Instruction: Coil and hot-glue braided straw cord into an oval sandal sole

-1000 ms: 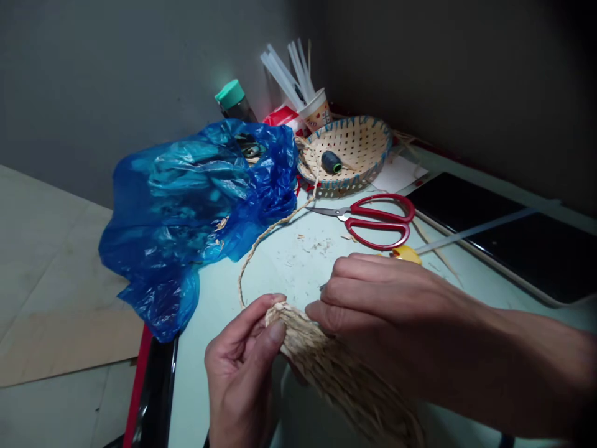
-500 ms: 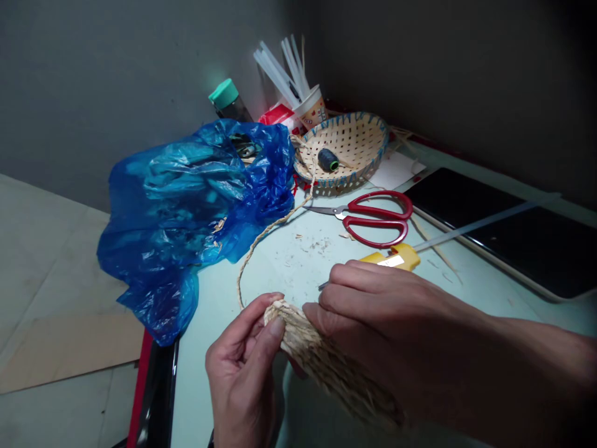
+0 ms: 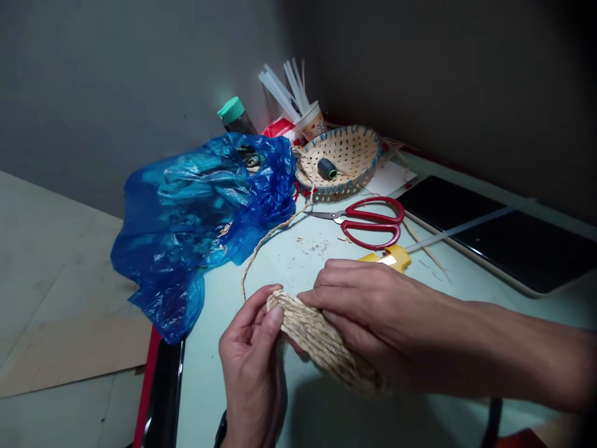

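Observation:
My left hand (image 3: pixel 254 354) pinches the near-left end of a woven straw piece (image 3: pixel 321 342), made of coiled braid, between thumb and fingers. From that end a thin straw braid (image 3: pixel 268 235) curves back toward the basket. My right hand (image 3: pixel 359 305) closes over the piece's far edge, with its fingertips pressed to the straw; whether they pinch anything more is hidden. Just beyond that hand lies a yellow glue gun (image 3: pixel 396 258), partly covered, with a long clear glue stick (image 3: pixel 459 229) in its back. Red-handled scissors (image 3: pixel 373 223) rest behind it, blades slightly apart.
A blue plastic bag (image 3: pixel 186 211) spreads over the table's left side. Behind stand a woven basket (image 3: pixel 359 149) holding a dark thread spool (image 3: pixel 326 168), a paper cup (image 3: pixel 313 121) of glue sticks, and a green-capped bottle (image 3: pixel 232 112). At right lies a black tablet (image 3: pixel 504 236).
The view has shifted slightly. My right hand has moved a little left along the straw piece, and more of the piece's ribbed face shows. My left hand keeps its pinch.

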Demonstrator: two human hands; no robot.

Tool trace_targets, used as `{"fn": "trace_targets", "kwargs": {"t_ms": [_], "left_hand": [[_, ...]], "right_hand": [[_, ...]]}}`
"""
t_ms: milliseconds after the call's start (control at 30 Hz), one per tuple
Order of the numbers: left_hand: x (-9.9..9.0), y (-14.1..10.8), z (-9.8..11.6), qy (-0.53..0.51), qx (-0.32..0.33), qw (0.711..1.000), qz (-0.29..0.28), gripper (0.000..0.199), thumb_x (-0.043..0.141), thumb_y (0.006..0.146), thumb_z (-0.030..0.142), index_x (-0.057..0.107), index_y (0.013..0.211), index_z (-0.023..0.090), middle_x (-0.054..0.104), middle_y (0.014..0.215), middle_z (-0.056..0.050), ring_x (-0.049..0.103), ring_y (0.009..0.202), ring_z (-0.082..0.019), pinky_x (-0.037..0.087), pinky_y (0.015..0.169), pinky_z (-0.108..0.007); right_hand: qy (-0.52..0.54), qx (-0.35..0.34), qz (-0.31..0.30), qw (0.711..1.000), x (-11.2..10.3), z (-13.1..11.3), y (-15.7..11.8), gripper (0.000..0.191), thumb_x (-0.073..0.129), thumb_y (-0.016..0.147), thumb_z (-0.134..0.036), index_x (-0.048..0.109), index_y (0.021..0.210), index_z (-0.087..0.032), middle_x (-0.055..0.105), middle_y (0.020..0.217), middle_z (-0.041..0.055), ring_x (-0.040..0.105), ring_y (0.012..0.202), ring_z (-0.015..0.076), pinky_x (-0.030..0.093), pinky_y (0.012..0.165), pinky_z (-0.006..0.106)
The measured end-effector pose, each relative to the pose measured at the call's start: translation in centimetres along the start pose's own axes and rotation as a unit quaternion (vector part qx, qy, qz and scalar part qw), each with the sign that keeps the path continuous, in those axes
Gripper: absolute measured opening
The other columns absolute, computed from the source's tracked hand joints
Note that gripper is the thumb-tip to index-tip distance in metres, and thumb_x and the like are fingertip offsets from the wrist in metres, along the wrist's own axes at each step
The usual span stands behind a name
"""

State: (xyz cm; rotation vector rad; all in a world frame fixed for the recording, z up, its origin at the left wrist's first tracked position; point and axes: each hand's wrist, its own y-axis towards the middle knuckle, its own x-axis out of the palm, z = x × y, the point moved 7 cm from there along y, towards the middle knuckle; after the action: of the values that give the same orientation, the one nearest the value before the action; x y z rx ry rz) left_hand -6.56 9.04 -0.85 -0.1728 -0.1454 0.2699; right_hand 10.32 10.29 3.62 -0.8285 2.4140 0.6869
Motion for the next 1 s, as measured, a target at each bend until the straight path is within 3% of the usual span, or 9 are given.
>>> {"fn": "trace_targets", "kwargs": {"t_ms": [333, 467, 533, 767, 1000], "left_hand": [[1.0, -1.0, 0.5, -0.032, 0.006, 0.999, -0.043, 0.025, 0.082, 0.079, 0.025, 0.073, 0.102, 0.023, 0.063, 0.075, 0.002, 0.058, 0.066, -0.008, 0.048, 0.062, -0.013], [0.5, -0.8, 0.2, -0.015, 0.0, 1.0, -0.012, 0.042, 0.082, 0.079, 0.029, 0.074, 0.12, 0.031, 0.074, 0.106, -0.002, 0.066, 0.088, -0.012, 0.053, 0.078, -0.019], [0.4, -0.7, -0.1, -0.005, -0.013, 1.0, -0.007, 0.042, 0.082, 0.079, 0.031, 0.075, 0.12, 0.03, 0.073, 0.121, -0.004, 0.066, 0.1, -0.014, 0.052, 0.085, -0.021], [0.6, -0.9, 0.0, -0.014, -0.029, 0.999, -0.032, 0.037, 0.082, 0.079, 0.031, 0.077, 0.114, 0.021, 0.075, 0.1, -0.007, 0.067, 0.082, -0.011, 0.054, 0.076, -0.018], [0.8, -1.6, 0.1, -0.065, -0.011, 0.998, -0.007, 0.05, 0.077, 0.082, 0.034, 0.066, 0.13, 0.024, 0.069, 0.092, -0.004, 0.063, 0.075, -0.013, 0.051, 0.07, -0.021]], "right_hand": [[0.022, -0.007, -0.005, 1.0, -0.3, -0.7, 0.0, 0.025, 0.043, 0.092, -0.003, 0.066, 0.096, -0.013, 0.062, 0.09, 0.0063, 0.057, 0.085, 0.0171, 0.044, 0.079, 0.028], [0.013, 0.009, -0.026, 1.0, -0.6, -0.9, -0.1, 0.028, 0.045, 0.09, -0.002, 0.068, 0.098, -0.013, 0.06, 0.088, 0.0052, 0.057, 0.085, 0.0179, 0.044, 0.08, 0.029], [0.01, 0.015, -0.029, 0.999, -0.6, -1.0, -0.1, 0.028, 0.045, 0.09, -0.002, 0.069, 0.1, -0.014, 0.06, 0.088, 0.0048, 0.057, 0.084, 0.0181, 0.044, 0.079, 0.03], [0.013, 0.008, -0.018, 1.0, -0.6, -1.1, 0.1, 0.03, 0.047, 0.091, -0.003, 0.072, 0.105, -0.013, 0.062, 0.089, 0.0057, 0.058, 0.084, 0.0183, 0.046, 0.078, 0.03], [0.009, 0.023, -0.017, 1.0, 1.1, -0.6, -0.5, 0.022, 0.044, 0.101, -0.019, 0.062, 0.114, -0.022, 0.066, 0.104, 0.0039, 0.061, 0.092, 0.0189, 0.05, 0.084, 0.033]]}}
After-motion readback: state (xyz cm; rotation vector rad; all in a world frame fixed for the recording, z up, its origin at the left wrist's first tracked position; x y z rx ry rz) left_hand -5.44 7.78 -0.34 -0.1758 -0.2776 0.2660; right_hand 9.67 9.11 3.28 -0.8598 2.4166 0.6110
